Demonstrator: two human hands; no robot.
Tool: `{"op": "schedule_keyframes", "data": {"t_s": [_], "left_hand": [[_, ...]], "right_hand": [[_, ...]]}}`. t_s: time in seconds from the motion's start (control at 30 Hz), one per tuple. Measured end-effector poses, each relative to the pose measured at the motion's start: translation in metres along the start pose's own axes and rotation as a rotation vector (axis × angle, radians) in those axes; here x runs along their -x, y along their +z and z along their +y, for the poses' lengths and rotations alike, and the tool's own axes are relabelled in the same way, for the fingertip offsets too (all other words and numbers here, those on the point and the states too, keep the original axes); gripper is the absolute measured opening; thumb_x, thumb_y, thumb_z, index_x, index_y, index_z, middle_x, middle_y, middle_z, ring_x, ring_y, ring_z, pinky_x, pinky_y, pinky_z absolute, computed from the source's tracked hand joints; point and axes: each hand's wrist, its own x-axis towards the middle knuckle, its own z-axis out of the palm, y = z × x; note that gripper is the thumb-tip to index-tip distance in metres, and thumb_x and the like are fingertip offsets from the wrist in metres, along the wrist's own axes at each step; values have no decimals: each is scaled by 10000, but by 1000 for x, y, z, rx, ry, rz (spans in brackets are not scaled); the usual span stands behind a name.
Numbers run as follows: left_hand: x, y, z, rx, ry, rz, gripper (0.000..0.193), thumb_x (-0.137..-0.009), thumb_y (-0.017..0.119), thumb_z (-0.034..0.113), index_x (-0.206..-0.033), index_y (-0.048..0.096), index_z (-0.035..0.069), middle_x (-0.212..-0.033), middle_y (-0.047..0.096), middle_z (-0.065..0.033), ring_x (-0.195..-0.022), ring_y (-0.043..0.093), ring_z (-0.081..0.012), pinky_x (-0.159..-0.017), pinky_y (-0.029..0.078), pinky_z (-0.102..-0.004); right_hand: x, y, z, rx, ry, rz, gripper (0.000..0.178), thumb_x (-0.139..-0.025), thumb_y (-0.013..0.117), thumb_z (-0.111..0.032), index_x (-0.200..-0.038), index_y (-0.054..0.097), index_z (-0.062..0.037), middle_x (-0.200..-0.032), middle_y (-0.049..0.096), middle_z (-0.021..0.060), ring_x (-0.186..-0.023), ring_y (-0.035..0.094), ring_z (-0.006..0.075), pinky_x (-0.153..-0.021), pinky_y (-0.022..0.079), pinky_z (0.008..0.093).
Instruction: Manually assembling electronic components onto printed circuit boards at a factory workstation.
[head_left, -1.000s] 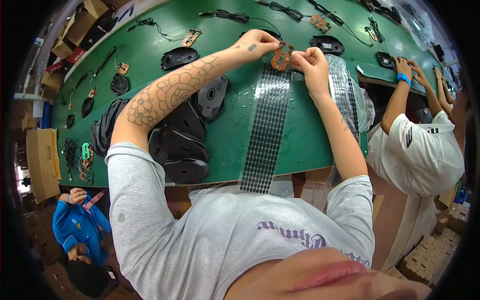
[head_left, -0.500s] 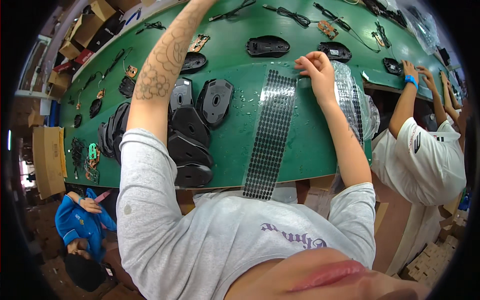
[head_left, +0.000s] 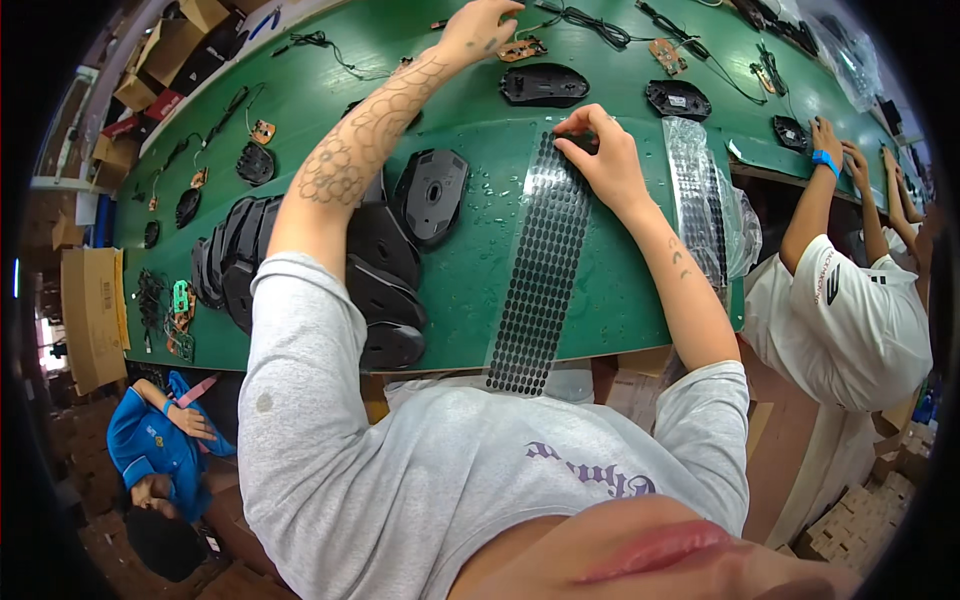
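Observation:
My left hand (head_left: 482, 28) reaches to the far edge of view, fingers bent around what looks like a dark cable. Just under it lies a small orange circuit board (head_left: 522, 49). A black mouse shell (head_left: 545, 85) sits below that board. My right hand (head_left: 605, 160) has its thumb and forefinger closed at the top of a clear sheet (head_left: 540, 270) covered in rows of black oval stickers. Left of the sheet is a grey-black mouse cover (head_left: 432, 195) with an oval hole. My left forearm partly hides a pile of dark mouse covers (head_left: 385, 285).
A clear plastic bag (head_left: 690, 165) lies right of my right hand. More shells (head_left: 678, 98), boards (head_left: 667, 57) and coiled cables (head_left: 590, 27) line the green table. Another person (head_left: 840, 310) works at the right; one in blue (head_left: 165, 450) is at the lower left.
My left hand has come into view, moving right, and a circuit board now lies beneath it. My right hand has moved left onto the top of the sticker sheet.

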Motion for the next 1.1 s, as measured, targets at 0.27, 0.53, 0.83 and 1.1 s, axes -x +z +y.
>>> {"op": "schedule_keyframes", "data": {"t_s": [0.27, 0.53, 0.83, 1.1], "left_hand": [[87, -73, 143, -58, 202, -303, 214, -808, 579, 160, -935, 732, 81, -913, 716, -55, -817, 668, -282, -737, 549, -383], [78, -106, 112, -415, -270, -267, 230, -805, 598, 262, -814, 711, 62, -757, 689, -108, -614, 629, -329, -601, 536, -434], [76, -109, 19, -408, -688, -571, 320, -795, 679, 378, -752, 704, 61, -711, 683, -52, -627, 634, -224, -664, 511, -336], [83, -92, 5, -204, -683, -326, 355, -787, 760, 371, -874, 701, 32, -736, 691, -31, -658, 640, -164, -684, 505, -265]], "right_hand": [[2, 4, 2, 11, 51, 8, 191, -806, 688, -30, -952, 567, -52, -843, 675, 13, -724, 576, 128, -686, 460, 254], [3, 5, 2, 9, 61, 25, 177, -812, 674, -12, -922, 540, -48, -825, 647, 20, -701, 553, 134, -682, 460, 260], [3, 7, -1, 60, 53, 39, 166, -794, 665, -17, -894, 541, -63, -809, 633, 17, -753, 555, 174, -733, 463, 293], [4, 7, 1, 75, -1, 78, 162, -820, 655, -15, -919, 533, -54, -844, 642, 28, -765, 569, 162, -728, 469, 293]]}}
